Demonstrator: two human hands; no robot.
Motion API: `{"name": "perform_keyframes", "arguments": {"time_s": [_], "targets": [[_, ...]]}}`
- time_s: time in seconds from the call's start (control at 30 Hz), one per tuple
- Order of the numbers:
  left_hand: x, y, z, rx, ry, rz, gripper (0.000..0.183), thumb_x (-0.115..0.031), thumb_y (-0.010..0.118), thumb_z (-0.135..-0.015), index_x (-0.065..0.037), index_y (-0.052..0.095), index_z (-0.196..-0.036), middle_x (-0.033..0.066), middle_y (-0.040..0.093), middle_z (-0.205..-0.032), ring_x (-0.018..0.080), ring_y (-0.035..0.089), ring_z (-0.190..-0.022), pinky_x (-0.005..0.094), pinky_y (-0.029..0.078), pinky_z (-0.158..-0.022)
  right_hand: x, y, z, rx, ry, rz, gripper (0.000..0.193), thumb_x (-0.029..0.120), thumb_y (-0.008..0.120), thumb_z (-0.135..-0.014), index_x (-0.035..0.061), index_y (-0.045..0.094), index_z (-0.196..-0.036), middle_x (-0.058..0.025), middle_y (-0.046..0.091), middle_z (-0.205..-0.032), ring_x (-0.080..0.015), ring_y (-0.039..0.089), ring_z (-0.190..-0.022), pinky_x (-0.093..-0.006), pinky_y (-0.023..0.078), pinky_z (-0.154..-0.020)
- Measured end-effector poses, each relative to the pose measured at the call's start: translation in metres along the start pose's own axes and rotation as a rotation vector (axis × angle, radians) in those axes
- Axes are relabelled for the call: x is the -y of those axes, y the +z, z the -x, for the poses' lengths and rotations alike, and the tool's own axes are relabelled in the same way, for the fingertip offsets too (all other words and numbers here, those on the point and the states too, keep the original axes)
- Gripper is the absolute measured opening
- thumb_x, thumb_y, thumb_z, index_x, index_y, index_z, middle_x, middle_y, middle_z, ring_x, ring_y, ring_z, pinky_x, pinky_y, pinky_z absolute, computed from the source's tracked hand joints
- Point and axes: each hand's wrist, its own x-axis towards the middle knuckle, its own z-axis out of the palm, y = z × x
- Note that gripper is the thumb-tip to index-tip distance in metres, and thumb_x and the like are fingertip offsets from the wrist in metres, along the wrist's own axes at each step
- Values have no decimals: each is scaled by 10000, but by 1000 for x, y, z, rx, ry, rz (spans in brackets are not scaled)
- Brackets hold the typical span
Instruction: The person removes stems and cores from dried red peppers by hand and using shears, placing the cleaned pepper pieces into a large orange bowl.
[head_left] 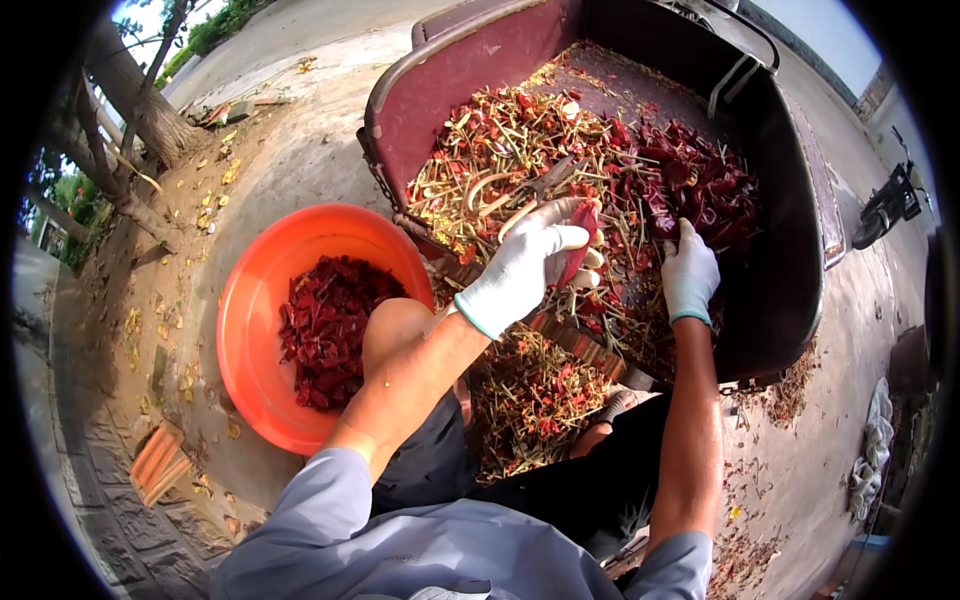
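My left hand (pixel 525 262), in a white knit glove with a teal cuff, is closed around a dried red chili pepper (pixel 580 250) above the cart bed. Just beyond it, a pair of scissors (pixel 552 180) with pale curved handles lies on a heap of chili stems and scraps (pixel 480 140). My right hand (pixel 690 272), gloved the same way, is at the near edge of a pile of dark red dried chilies (pixel 700 180). Its thumb and forefinger are apart, and I see nothing held between them; the other fingers are partly hidden.
An orange basin (pixel 250 330) with red chili pieces (pixel 335 325) stands at my left knee. The maroon cart bed (pixel 450 75) has raised sides. More scraps (pixel 540 400) cover the ground between my feet. Bricks (pixel 158 462) lie at left, beyond them a tree trunk (pixel 140 95).
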Motion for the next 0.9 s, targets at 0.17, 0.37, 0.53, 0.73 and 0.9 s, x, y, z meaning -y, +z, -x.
{"name": "perform_keyframes", "arguments": {"time_s": [0.17,0.37,0.53,0.73,0.9], "targets": [[0,-3,1,8,61,-86,471,19,566,-834,-5,513,-1302,83,614,-1011,200,657,-853,336,598,-701,-5,-13,0,100,147,-305,363,238,723,-842,89,662,-1168,-127,721,-1054,-303,694,-923,-405,540,-823],[2,5,1,26,88,-206,403,-21,630,-867,-8,558,-1263,34,609,-954,104,628,-784,217,510,-574,2,-50,30,149,235,-1164,214,80,636,-903,-15,661,-1093,-28,683,-884,-62,588,-719,-208,445,-573],[17,19,-7,3,358,-840,379,-175,746,-874,-44,661,-1220,-8,666,-824,61,609,-719,222,505,-649,24,-70,60,310,122,-1351,218,69,634,-923,-20,653,-1121,-27,690,-889,-51,596,-691,-185,470,-573],[24,19,-11,-90,484,-936,215,-175,702,-906,3,706,-1025,38,696,-881,85,632,-781,262,517,-702,24,-67,65,381,12,-1197,248,22,617,-922,-11,662,-1164,-54,705,-901,-85,651,-750,-231,521,-616],[4,14,-2,-85,238,-609,195,-184,650,-947,-47,650,-1085,12,687,-856,23,550,-574,180,399,-442,-4,-48,29,-128,-81,-419,307,92,582,-940,95,659,-1238,-117,665,-1209,-249,674,-1005,-336,530,-870]]}}
